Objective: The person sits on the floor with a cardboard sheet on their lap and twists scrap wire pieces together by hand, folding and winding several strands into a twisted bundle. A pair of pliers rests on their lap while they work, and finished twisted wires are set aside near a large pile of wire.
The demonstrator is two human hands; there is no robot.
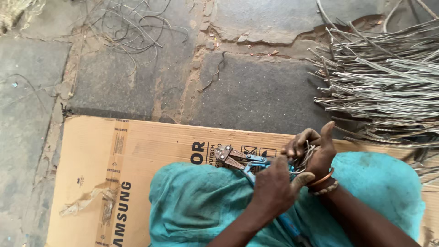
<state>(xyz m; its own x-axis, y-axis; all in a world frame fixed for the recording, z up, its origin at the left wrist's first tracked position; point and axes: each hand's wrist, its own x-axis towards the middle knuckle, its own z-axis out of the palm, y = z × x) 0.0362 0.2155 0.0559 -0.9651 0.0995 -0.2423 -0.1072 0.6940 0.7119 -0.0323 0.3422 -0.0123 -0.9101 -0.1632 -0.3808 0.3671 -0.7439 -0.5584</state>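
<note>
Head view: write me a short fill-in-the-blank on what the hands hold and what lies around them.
1. The left hand grips a cutter with ____ handles.
2. The right hand holds a small bunch of ____.
3. The person sits on flattened cardboard laid on a ____ floor.
4. The wire pile lies on the picture's ____ side.

Missing words: blue; wires; stone; right

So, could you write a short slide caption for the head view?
Left hand on blue-handled cutters, right hand gripping wire pieces, over flattened cardboard.
</note>
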